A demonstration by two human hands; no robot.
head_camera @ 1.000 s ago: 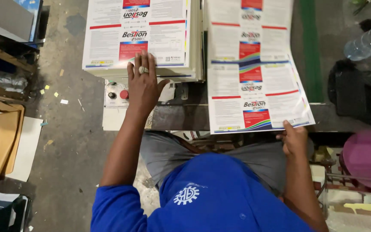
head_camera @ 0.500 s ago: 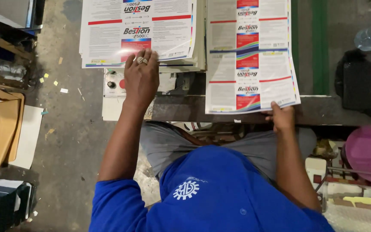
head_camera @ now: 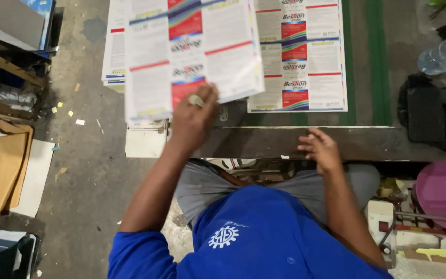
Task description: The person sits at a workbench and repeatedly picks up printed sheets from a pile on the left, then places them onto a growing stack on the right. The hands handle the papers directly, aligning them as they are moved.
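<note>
A workshop seen from above, with a stained grey concrete floor (head_camera: 86, 170) dotted with paper scraps and a dark bench (head_camera: 367, 142) running across the middle of the frame.

Nearest, at the bottom centre, is the person's blue shirt with a white round emblem, and grey trousers above it. At the lower right sit a pink plastic bowl (head_camera: 442, 194) and a jumble of small parts. At the left edge lie brown cardboard pieces (head_camera: 1, 165).

The right hand (head_camera: 322, 150) hovers right of centre over the bench's near edge, its grip open, fingers loosely spread and holding nothing. It is apart from the paper.

The left hand (head_camera: 194, 121) is raised at centre-left, a ring on one finger. Its grip is closed on the lower edge of a large printed sheet (head_camera: 192, 57), which is lifted and tilted, covering the upper centre of the frame. The sheet is white with repeated label panels in red, blue and rainbow stripes.

Beyond it, at the upper left of centre, a stack of like sheets (head_camera: 114, 57) shows under the lifted one. At the upper right of centre another printed sheet (head_camera: 305, 57) lies flat on the bench, beside a green stripe (head_camera: 375, 62). At the far upper right a clear plastic bottle (head_camera: 445, 51) lies above a black bag (head_camera: 427, 113).
</note>
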